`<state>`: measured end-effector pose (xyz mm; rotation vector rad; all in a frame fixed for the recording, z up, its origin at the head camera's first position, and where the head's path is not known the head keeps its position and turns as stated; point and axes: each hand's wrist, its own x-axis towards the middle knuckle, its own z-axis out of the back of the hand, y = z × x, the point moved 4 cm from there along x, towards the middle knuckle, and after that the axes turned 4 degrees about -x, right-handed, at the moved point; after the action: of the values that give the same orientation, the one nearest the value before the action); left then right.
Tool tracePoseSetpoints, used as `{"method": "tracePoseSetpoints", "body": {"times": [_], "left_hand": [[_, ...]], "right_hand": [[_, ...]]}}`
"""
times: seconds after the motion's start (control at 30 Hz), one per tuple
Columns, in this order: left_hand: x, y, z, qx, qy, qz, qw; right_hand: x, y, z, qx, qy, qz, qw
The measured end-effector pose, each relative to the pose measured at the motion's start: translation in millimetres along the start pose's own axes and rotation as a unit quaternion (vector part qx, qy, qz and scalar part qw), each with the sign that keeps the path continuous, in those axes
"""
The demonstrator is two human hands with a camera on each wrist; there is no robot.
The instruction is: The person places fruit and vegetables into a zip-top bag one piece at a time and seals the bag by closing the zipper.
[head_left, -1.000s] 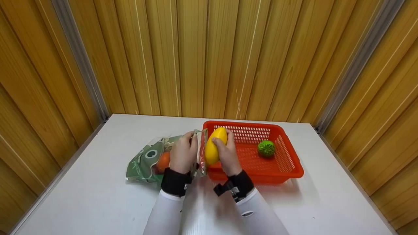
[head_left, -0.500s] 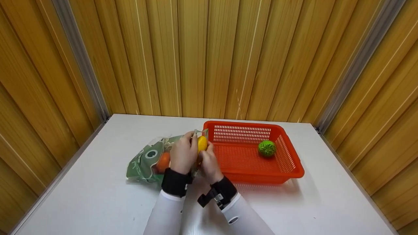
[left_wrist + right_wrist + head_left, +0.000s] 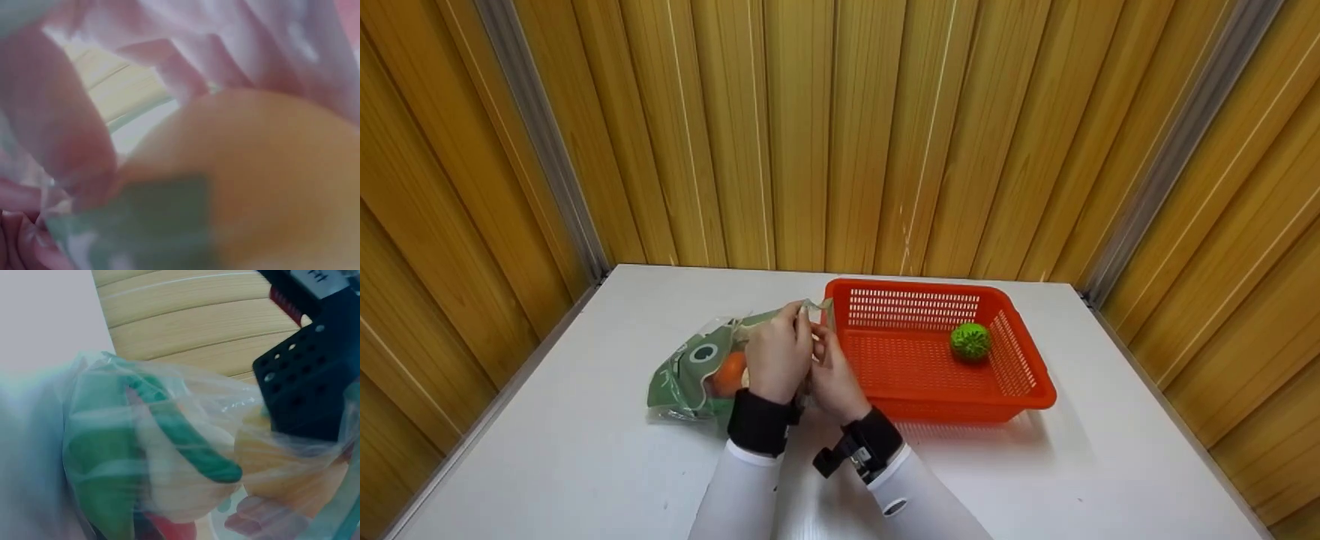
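A clear bag printed green (image 3: 690, 367) lies on the white table (image 3: 585, 450), left of a red basket (image 3: 1020, 375). My left hand (image 3: 799, 319) pinches the upper edge of the bag's mouth. My right hand (image 3: 819, 341) has its fingers at that mouth, close against the left hand, and what they hold is hidden. A yellow fruit (image 3: 264, 169) fills the left wrist view up close, with fingers (image 3: 73, 124) beside it; it is hidden in the head view. An orange fruit (image 3: 729, 373) shows through the bag. The right wrist view shows the bag (image 3: 112, 455) with a yellow-orange fruit (image 3: 281, 461) inside.
A green spiky ball (image 3: 970, 341) lies in the basket's far right part. Wooden panel walls (image 3: 840, 135) close in the table at the back and both sides. Bare table top lies in front of the basket and to the left of the bag.
My right hand carried the yellow fruit from above the basket's left edge into the bag's mouth. The fruit has gone out of sight between the hands. My left hand kept its hold.
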<state>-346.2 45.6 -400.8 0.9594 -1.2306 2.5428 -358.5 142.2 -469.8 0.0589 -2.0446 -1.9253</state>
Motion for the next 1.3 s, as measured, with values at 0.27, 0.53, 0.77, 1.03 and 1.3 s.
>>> {"method": "tracePoseSetpoints", "body": {"times": [0.27, 0.53, 0.77, 1.03, 1.3], "left_hand": [[-0.9, -0.5, -1.6, -0.002, 0.003, 0.011, 0.9999], [-0.6, 0.4, -0.7, -0.026, 0.012, 0.013, 0.9995], [-1.1, 1.7, -1.7, -0.033, 0.013, 0.008, 0.9993], [0.6, 19.8, -4.8, -0.056, 0.012, 0.0, 0.9983], [1.3, 21.9, -3.0, -0.065, 0.011, 0.01, 0.9978]], "right_hand": [[3, 2, 2, -0.152, -0.019, 0.068, 0.986], [0, 3, 0, -0.284, 0.068, 0.069, 0.954], [-1, 11, 3, -0.354, -0.062, 0.117, 0.926], [5, 0, 5, -0.442, -0.11, 0.07, 0.887], [7, 7, 13, -0.38, -0.123, 0.092, 0.912]]}}
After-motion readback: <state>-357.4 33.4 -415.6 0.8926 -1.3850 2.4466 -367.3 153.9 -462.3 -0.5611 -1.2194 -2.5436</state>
